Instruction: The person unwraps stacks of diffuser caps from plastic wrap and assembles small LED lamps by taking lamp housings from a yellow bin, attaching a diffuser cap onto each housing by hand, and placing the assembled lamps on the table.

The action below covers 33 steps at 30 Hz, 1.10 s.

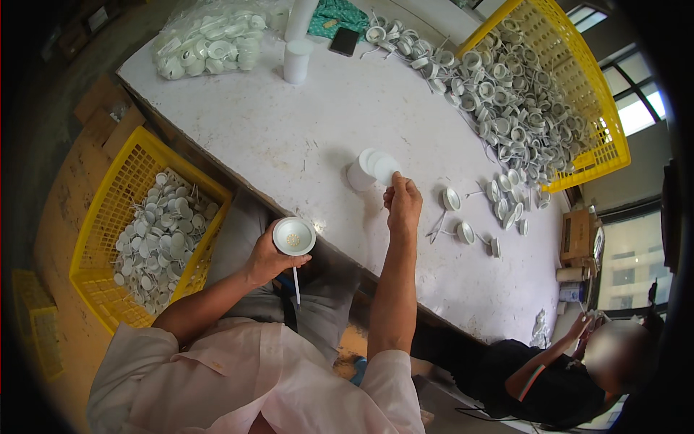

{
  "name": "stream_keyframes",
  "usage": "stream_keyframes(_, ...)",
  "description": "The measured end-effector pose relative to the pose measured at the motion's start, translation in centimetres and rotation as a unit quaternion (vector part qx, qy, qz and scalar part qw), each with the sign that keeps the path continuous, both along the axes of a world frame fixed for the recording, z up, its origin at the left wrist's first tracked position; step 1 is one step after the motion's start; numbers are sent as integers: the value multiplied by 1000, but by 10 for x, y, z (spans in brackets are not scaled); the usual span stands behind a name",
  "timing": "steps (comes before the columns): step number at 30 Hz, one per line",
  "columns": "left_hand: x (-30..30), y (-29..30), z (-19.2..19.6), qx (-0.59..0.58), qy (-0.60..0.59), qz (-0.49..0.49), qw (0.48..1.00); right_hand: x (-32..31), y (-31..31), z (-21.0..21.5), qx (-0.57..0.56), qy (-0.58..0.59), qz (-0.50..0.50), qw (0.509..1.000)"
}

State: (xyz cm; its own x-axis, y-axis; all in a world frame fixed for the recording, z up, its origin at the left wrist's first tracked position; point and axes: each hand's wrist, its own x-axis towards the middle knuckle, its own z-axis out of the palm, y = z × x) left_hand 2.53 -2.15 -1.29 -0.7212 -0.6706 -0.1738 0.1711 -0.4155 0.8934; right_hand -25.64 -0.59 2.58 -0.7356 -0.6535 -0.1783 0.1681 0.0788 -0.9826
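Note:
Wrapped around the rim of a small round LED light [294, 228] is my left hand [264, 259], beside the table's front edge. The light's open face points up, showing a yellowish LED board inside, and a white wire hangs below it. My right hand [405, 205] pinches a thin white translucent disc [387, 168] by its edge. That disc is at the top of a stack of white discs [358, 175] standing on the white table [311, 137]; whether it still touches the stack I cannot tell. Several loose lights [465, 232] lie to the right of my right hand.
A yellow crate [611, 119] lies tipped at the far right, lights spilling from it. Another yellow crate [92, 249] at left holds covered lights. Toward the back are a bag of white parts [210, 47], a white cylinder stack [296, 64] and a phone [345, 42]. Another person [549, 383] sits at lower right.

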Motion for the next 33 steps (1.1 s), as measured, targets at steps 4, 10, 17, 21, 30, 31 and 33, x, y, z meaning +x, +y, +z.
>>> stream_keyframes(4,0,2,-1,-13,-7,6,1000,7,16,2,-38,-62,-16,997)
stream_keyframes(10,-7,5,4,-91,-48,0,995,30,46,-2,-130,-168,-25,977)
stream_keyframes(17,-27,3,24,-106,-83,-37,990,51,77,-16,-157,-206,-25,966)
stream_keyframes(21,-38,-1,11,-162,-49,-60,984,71,86,-19,-150,-222,-11,963)
stream_keyframes(30,-40,-3,19,-214,-43,-68,973,112,85,-22,-3,-101,64,993)
stream_keyframes(31,-40,-4,22,-234,-79,-69,966,115,83,-21,12,-81,61,995)
stream_keyframes(33,-41,0,19,-233,-86,-58,967,119,83,-21,-2,-83,72,994)
